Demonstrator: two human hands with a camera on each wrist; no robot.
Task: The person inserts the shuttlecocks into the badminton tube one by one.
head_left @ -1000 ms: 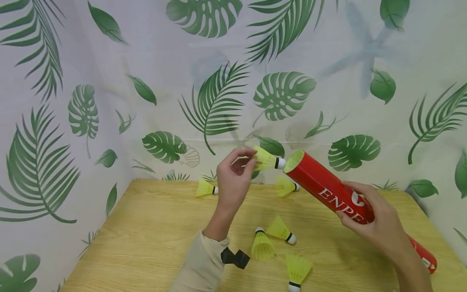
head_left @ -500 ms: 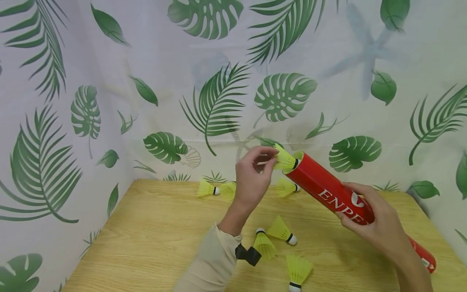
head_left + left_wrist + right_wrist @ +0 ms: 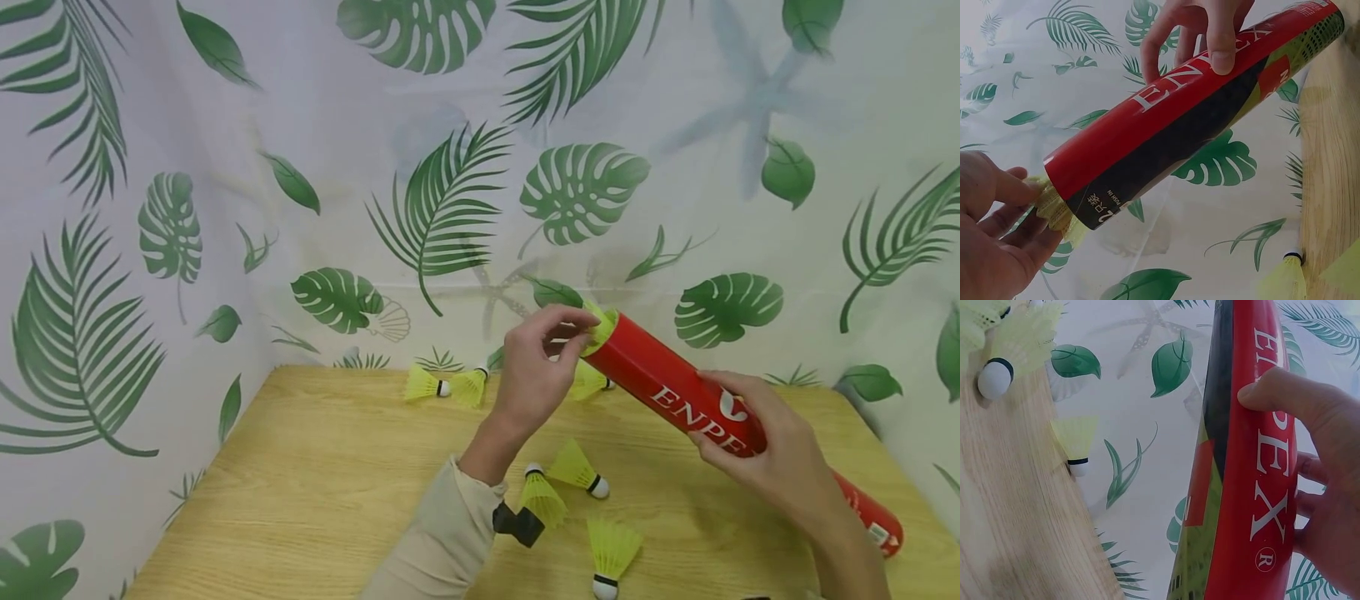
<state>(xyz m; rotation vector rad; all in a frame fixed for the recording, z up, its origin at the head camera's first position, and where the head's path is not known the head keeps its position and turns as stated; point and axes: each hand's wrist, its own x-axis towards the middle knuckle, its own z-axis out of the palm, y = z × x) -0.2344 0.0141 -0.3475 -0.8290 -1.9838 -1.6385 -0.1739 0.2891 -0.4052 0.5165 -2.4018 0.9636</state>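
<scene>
Gone almost wholly into the red tube is the yellow shuttlecock, which a second ago sat clear of the mouth; only its skirt rim shows now. I see my left hand pinching that skirt at the opening, fingers curled close. My right hand grips the tube mid-length, thumb pressed on the lettering, the tube slanting up off the wooden table. By my reckoning this one is nearly seated. Six loose shuttlecocks remain on the table: three near my left wrist, three toward the leaf-print backdrop. That backdrop stands close behind the mouth; the table's left half offers the open room.
</scene>
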